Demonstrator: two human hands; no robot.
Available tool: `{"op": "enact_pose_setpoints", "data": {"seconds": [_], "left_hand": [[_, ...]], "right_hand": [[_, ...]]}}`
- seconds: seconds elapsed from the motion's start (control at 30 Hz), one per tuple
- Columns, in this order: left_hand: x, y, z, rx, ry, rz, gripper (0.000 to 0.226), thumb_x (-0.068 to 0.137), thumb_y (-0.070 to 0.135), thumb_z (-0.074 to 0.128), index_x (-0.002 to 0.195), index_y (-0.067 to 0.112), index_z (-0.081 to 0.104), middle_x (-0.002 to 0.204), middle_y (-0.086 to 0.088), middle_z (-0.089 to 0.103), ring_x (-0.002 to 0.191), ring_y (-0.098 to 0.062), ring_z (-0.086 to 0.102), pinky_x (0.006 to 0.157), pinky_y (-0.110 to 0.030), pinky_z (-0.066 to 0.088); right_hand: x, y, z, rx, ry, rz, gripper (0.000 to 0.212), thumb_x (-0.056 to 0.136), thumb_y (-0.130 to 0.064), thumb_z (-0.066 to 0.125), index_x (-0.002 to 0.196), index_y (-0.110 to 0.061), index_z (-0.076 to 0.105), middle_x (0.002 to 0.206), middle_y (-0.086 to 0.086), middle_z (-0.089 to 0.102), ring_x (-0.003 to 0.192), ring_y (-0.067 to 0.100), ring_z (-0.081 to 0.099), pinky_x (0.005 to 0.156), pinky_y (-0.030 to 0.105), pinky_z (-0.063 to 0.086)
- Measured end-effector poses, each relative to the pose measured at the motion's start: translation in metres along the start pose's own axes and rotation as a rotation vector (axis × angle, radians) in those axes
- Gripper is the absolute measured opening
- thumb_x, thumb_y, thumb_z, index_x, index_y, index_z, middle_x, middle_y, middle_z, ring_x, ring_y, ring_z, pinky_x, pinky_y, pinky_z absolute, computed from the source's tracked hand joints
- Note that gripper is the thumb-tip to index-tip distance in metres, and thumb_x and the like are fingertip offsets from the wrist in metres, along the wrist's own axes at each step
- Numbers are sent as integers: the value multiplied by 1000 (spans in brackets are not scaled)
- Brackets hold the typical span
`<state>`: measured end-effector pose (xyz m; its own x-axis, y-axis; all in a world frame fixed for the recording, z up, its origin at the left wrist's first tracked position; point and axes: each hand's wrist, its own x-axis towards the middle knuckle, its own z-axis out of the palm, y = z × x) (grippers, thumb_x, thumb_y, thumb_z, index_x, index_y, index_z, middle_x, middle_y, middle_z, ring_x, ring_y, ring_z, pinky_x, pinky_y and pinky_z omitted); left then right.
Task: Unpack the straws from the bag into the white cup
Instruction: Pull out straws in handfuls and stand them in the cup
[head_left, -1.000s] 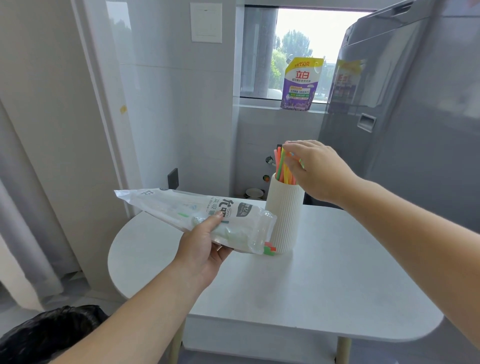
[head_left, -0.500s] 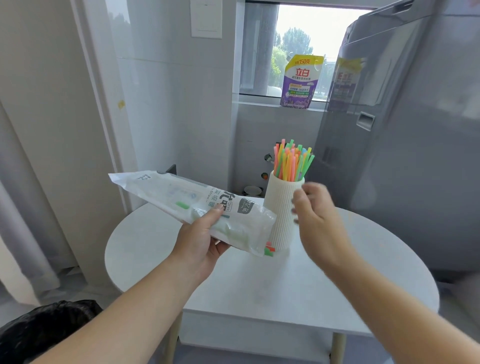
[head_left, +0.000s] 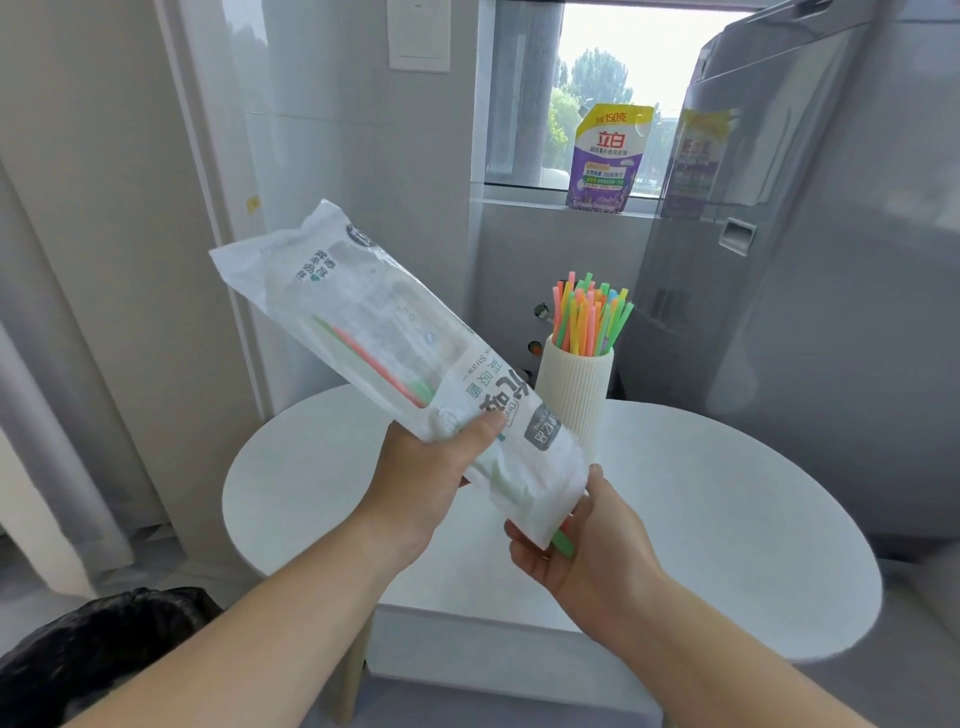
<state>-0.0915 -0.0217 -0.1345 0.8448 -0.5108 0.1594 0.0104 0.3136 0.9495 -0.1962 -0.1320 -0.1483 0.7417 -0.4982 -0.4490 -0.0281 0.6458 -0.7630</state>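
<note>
Holding the bag (head_left: 395, 364) tilted above the near left part of the round white table (head_left: 727, 509), closed end raised to the far left, open end dipping toward the near right. Gripping it with the left hand (head_left: 431, 473), thumb pressing on the printed front, fingers wrapping behind and out of sight. Cupping the right hand (head_left: 582, 540) palm up just under the bag's open mouth, fingers loosely curled, touching the lower edge of the plastic. Catching a green straw (head_left: 563, 543) poking out of the mouth and lying against the right palm; whether the fingers are actually pinching it, cannot tell. Keeping the two hands close together, joined only through the bag.

Still showing through the clear plastic: a few remaining straws (head_left: 374, 364), pink and green, lying lengthwise inside the bag.

Standing upright on the far side of the table, just behind the bag: the white cup (head_left: 574, 395), ribbed, already packed with coloured straws (head_left: 589, 317) fanning out above its rim, orange, pink, green, yellow and blue.

Resting on the window ledge far behind: a purple and yellow pouch (head_left: 610, 156). Looming on the right: a grey appliance (head_left: 810, 312). Sitting at the near left corner, below the table: a black bin bag (head_left: 93, 654).
</note>
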Motion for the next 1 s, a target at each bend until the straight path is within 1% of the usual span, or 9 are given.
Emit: {"op": "enact_pose_setpoints", "data": {"seconds": [0.07,0.17,0.27,0.37,0.43,0.6,0.73,0.87,1.0], "left_hand": [[0,2,-3,-4,5,25,25,91,5,70,108,23,73,105,1,80,98,-19,76,71,-29,58],[1,6,-6,-10,16,54,24,91,5,71,106,24,73,105,1,80,98,-19,75,72,-28,57],[2,10,-8,-23,34,76,23,91,5,70,105,23,74,104,0,80,99,-20,75,75,-33,57],[3,10,-9,-51,63,73,24,91,6,70,108,22,74,108,-3,79,102,-23,75,83,-41,58],[4,10,-10,-73,92,57,23,92,7,71,109,23,75,110,-3,79,104,-24,74,89,-46,57],[10,9,-16,-137,191,1,28,92,10,71,118,19,71,109,-1,79,100,-19,75,75,-35,58],[13,3,-18,-150,223,-62,24,91,7,72,112,20,72,99,0,80,88,-16,76,63,-30,59],[14,-1,-17,-145,191,-101,22,90,7,72,108,19,72,93,1,80,83,-15,76,60,-31,59],[13,-5,-14,-159,179,-130,20,90,6,72,106,18,73,90,0,80,79,-15,76,58,-30,58]], "right_hand": [[2,1,-3,-59,11,-4,53,105,-48,36,111,-6,68,76,13,68,61,28,60,56,36,52],[5,2,-6,-105,-17,24,54,105,-46,37,112,-2,66,80,15,59,51,22,49,48,30,44],[4,-1,-8,-63,-83,32,29,101,-31,51,100,-4,62,73,11,56,49,19,46,42,27,44],[3,-7,-12,-37,-166,-19,15,95,-11,61,99,3,66,71,9,61,54,16,54,48,25,53],[3,-12,-15,-47,-205,-59,11,92,-5,64,94,5,67,72,10,65,57,15,59,54,24,57],[7,-29,-23,-125,-187,-104,31,63,-13,81,87,3,71,73,11,66,59,17,61,57,24,59],[15,-42,-36,-210,-107,-163,10,90,-8,69,90,2,69,75,11,63,55,15,58,51,23,53],[22,-53,-46,-316,-62,-211,16,94,-10,66,98,5,69,76,11,62,57,14,57,53,23,53],[23,-59,-51,-283,-57,-196,21,95,-14,65,102,5,68,80,11,59,54,12,49,47,20,47]]}}
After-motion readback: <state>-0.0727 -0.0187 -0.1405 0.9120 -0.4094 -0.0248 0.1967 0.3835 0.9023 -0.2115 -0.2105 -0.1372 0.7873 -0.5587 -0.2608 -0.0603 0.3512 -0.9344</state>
